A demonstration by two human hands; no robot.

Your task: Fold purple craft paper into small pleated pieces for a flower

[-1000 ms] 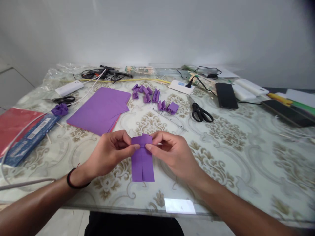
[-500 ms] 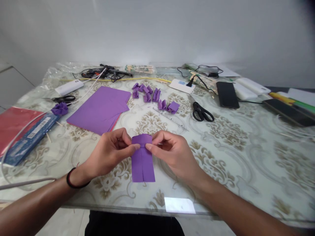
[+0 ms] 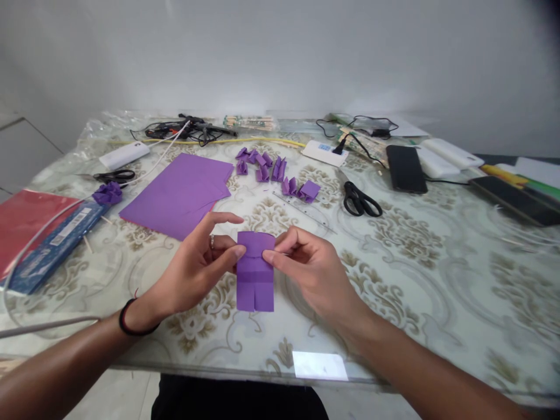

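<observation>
Between my hands is a creased strip of purple paper [image 3: 255, 286], its long side running toward me above the patterned table. My left hand [image 3: 203, 262] pinches its left edge near the upper part, thumb on top, with the index finger lifted and stretched out. My right hand [image 3: 308, 265] grips the right edge opposite, thumb on the face of the paper. A slit or fold line shows in the middle of the near end, and a crease crosses the upper part. Several small folded purple paper pieces [image 3: 279, 169] stand beyond my hands.
Purple sheets [image 3: 175, 186] lie at left, near a blue package [image 3: 52, 248] and crumpled purple paper [image 3: 107, 193]. Scissors [image 3: 361, 199] and a clear ruler [image 3: 304, 213] lie ahead. Phones [image 3: 406, 168], a power strip [image 3: 325, 153] and cables [image 3: 192, 128] fill the far side.
My left index finger has lifted off the paper and stretched out. The paper has risen slightly and tilted more toward me, and a darker band now crosses its middle.
</observation>
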